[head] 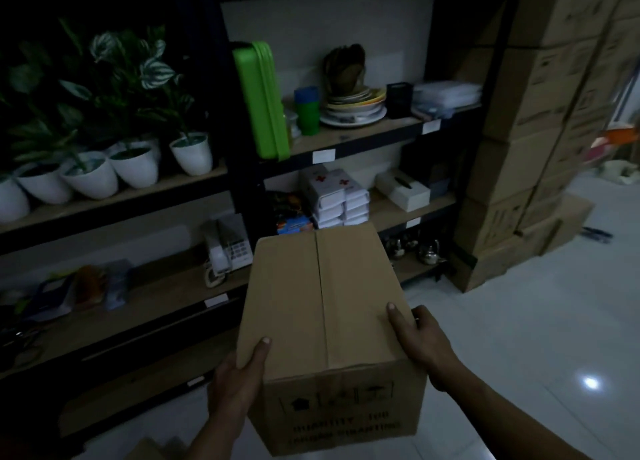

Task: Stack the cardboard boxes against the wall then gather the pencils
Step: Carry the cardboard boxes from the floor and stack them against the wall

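Obs: the cardboard box (325, 321) is held up off the tiled floor (519, 338), directly in front of the shelving unit (250, 200), top flaps closed, printed side toward the person. The left hand (239, 376) grips its near left corner, thumb flat on top, fingers down the side. The right hand (422, 342) grips the near right edge, thumb on top, fingers wrapped round the side wall. A tall stack of cardboard boxes (540, 113) stands just right of the shelving unit. On the shelving unit: white potted plants (135, 165) at left, green trays (263, 103) upright, stack of plates (353, 108) right of them. Light dim; lower-shelf items unclear
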